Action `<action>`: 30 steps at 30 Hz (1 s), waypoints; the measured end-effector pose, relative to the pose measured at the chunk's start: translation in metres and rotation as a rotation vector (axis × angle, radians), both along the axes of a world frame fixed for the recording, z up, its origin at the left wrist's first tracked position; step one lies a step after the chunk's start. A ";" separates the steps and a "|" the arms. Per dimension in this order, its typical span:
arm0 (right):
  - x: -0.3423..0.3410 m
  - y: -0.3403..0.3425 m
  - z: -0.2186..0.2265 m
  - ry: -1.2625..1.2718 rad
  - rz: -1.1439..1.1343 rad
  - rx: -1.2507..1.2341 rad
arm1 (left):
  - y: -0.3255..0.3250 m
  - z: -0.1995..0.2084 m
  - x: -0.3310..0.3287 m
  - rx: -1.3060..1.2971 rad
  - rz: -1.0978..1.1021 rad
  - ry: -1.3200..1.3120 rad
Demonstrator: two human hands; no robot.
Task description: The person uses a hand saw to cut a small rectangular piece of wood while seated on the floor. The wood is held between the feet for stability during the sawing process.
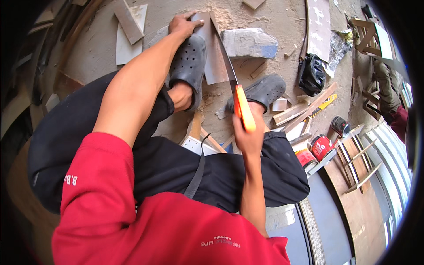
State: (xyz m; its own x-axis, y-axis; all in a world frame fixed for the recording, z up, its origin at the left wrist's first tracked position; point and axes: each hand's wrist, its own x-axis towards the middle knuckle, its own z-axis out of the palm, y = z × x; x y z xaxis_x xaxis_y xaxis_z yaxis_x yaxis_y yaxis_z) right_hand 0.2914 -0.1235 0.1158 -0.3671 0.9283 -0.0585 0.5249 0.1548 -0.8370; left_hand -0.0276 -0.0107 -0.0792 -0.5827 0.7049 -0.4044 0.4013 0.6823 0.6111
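Note:
A thin grey-brown board (210, 59) lies lengthwise before me, beside my left foot in a dark perforated clog (188, 62). At its far end my left hand (183, 24) grips the edge, thumb on top. My right hand (248, 138) is wrapped around the orange-and-yellow handle (244, 109) of a handsaw. The saw's blade (228, 62) points away from me along the board's right side and appears to meet the board near its far end. My other clog (266, 90) is to the right of the handle.
A pale stone-like block (249, 43) with a blue patch stands right of the saw. Wood offcuts (289, 114), a yellow level (324, 105), a black plastic bag (312, 75) and paint cans (322, 146) lie to the right. Another person's leg (387, 86) shows at far right.

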 end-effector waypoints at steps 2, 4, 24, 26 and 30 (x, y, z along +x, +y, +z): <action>0.005 -0.007 0.021 -0.006 -0.022 -0.124 | -0.005 -0.001 0.003 0.024 0.027 -0.023; -0.004 -0.004 0.017 -0.118 -0.035 -0.175 | 0.001 0.005 0.009 0.007 -0.009 0.050; -0.008 -0.003 0.005 -0.028 -0.103 -0.193 | 0.003 0.007 0.002 -0.029 -0.055 0.045; -0.027 0.020 -0.012 -0.100 -0.086 -0.301 | 0.006 0.006 0.001 -0.021 -0.039 -0.017; -0.021 0.012 0.005 -0.091 -0.097 -0.207 | 0.004 0.013 0.012 -0.050 -0.042 0.000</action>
State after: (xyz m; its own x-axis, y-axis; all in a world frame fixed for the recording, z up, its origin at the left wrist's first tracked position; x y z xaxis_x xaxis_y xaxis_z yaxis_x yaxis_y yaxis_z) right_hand 0.2704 -0.1113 0.1210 -0.2616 0.9236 -0.2801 0.6034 -0.0700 -0.7944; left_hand -0.0160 -0.0070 -0.0666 -0.5535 0.7074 -0.4396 0.4301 0.6948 0.5764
